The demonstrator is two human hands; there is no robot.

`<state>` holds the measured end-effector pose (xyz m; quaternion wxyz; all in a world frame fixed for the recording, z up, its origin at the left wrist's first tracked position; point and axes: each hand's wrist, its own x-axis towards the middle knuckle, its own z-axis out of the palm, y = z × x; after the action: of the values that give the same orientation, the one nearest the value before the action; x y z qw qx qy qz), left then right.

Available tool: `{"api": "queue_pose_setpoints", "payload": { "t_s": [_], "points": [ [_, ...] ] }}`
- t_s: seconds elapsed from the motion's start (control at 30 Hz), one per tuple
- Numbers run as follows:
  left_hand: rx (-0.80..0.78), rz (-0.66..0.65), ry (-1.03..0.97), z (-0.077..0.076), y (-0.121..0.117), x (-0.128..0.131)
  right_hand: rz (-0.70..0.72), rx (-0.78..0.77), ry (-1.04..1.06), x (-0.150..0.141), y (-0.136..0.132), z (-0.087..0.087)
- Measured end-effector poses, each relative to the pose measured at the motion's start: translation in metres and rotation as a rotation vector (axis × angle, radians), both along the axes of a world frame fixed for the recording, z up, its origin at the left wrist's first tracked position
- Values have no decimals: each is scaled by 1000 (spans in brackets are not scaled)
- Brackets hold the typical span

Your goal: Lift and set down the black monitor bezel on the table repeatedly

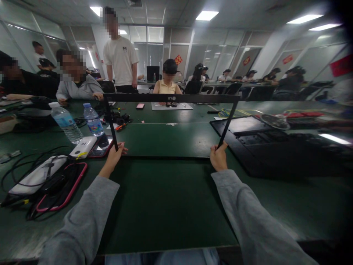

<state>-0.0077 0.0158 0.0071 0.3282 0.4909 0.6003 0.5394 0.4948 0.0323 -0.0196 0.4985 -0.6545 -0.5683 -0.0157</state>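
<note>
A thin black rectangular screen bezel (193,98) stands raised over the green table, and the table top shows through its open middle. Its "LG" mark sits on the upper bar and reads upside down. My left hand (114,157) is closed around the lower left corner, fingers partly behind the strip. At the lower right corner, my right hand (218,158) pinches the other side bar. A large black plastic casing (264,147) with recessed openings lies just right of my right hand. A dark phone (100,146) and a white power bank (83,146) lie left of my left hand.
Two water bottles (65,122) stand at left. Nearer are a pink-edged phone (62,187), a white device (38,175) and tangled black cables. An orange-handled tool (120,127) lies beyond the bezel. Several people sit around the tables; one person (121,55) stands.
</note>
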Motion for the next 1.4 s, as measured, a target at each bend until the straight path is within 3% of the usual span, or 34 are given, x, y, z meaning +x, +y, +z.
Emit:
{"api": "queue_pose_setpoints", "payload": {
  "t_s": [0.4,0.5,0.63,0.73,0.87,1.1,1.3,1.4],
  "points": [
    [1,5,220,-22,11,-16,11,-234,23,11,6,-9],
    [66,-10,200,-20,12,-16,-23,-94,19,9,3,-3],
    [314,64,237,-2,6,-8,-93,136,0,2,-6,12],
    [402,121,207,11,0,0,-96,182,19,-1,-10,19],
    [447,146,216,13,-6,6,-60,194,67,-1,-9,18],
    [311,112,322,3,-3,4,-86,172,70,6,0,8],
    [178,-5,453,-14,0,1,-54,75,68,13,4,-1],
    [141,-5,524,-10,-5,3,-60,53,99,13,3,0]
  ]
}}
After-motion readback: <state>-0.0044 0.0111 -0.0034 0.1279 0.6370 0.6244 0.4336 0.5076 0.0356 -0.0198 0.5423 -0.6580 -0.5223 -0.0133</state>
